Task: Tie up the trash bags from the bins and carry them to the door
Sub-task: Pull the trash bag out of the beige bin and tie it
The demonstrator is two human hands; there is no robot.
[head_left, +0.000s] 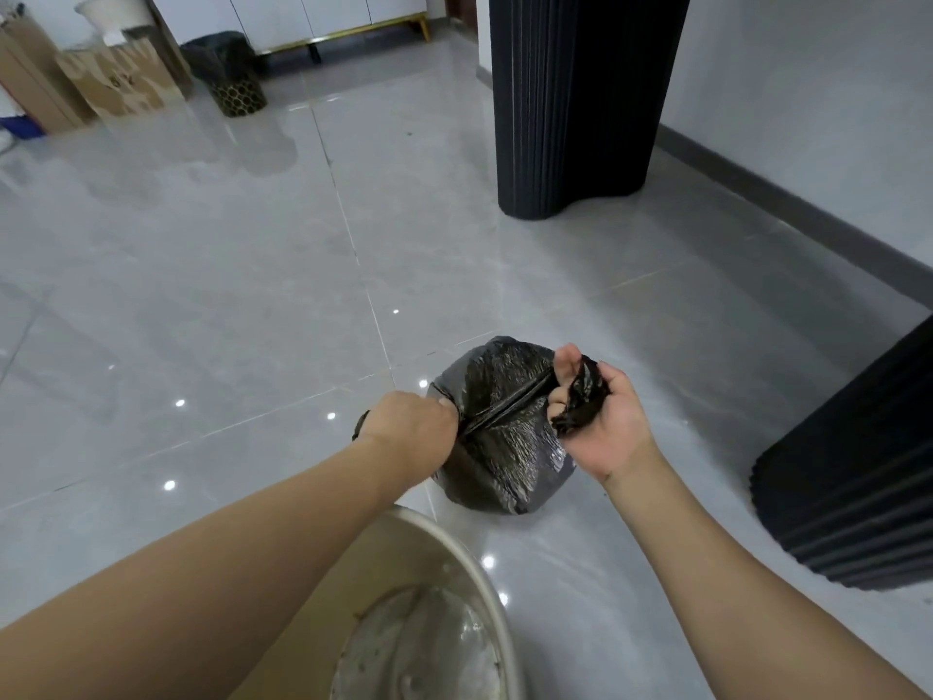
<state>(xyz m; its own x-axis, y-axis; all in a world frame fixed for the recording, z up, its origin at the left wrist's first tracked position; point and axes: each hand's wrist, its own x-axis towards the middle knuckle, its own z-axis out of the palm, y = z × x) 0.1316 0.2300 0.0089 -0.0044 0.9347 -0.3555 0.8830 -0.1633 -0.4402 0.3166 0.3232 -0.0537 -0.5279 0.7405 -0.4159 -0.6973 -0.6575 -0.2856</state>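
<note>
A full black trash bag (510, 447) sits on the grey tiled floor in front of me. My left hand (409, 431) grips one twisted end of the bag's top at its left side. My right hand (601, 411) holds the other twisted end, palm up, at the bag's upper right. The plastic is stretched taut between both hands across the top of the bag. Below my left arm stands an emptied round bin (454, 618) with no liner, its metal inside showing. A second bin (229, 73) with a black bag in it stands far back on the left.
A tall black fluted column (575, 103) stands behind the bag, and another black fluted object (853, 487) is at the right. Cardboard boxes (116, 78) lean at the far left wall. A white cabinet on gold legs (323, 17) is at the back.
</note>
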